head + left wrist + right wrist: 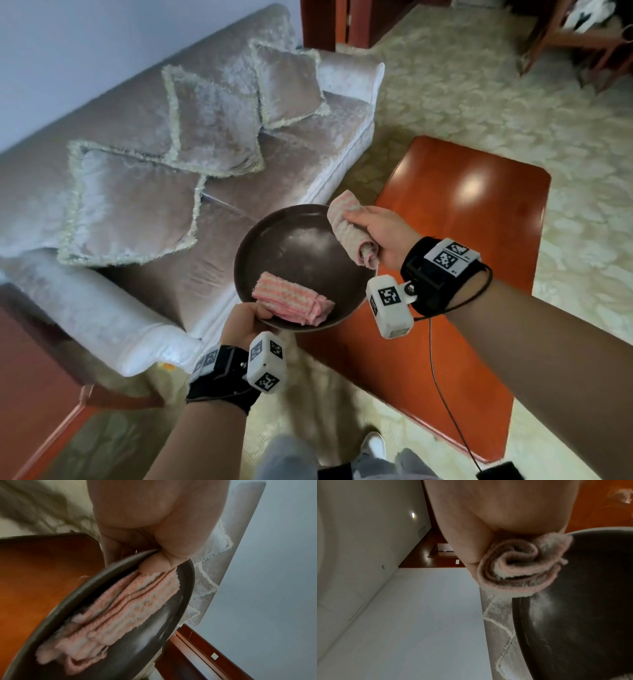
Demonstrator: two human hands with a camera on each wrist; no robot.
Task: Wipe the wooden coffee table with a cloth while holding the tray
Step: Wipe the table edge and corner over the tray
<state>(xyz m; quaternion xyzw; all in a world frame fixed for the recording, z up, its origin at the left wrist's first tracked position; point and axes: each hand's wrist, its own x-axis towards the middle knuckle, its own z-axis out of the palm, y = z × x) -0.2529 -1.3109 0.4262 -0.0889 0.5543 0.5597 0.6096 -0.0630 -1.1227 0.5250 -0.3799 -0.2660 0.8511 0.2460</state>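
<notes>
Coffee table (455, 260): glossy red-brown wood, low and to my right, bare top waiting; nothing touches it yet.
Tray (274, 236): dark and round, held in the air over the gap between sofa (171, 154) and table, a folded cloth (291, 298) lying on its near part.
Left hand (243, 325): clamps the tray's near rim, thumb on top against the folded cloth, fingers underneath.
Right hand (380, 233): fist wrapped round a rolled cloth (346, 226), raised at the tray's far right edge, wrist turned inward.
Doing it well: I judge I should keep the tray level, swing the rolled cloth down flat onto the wood, then stroke along its length.
</notes>
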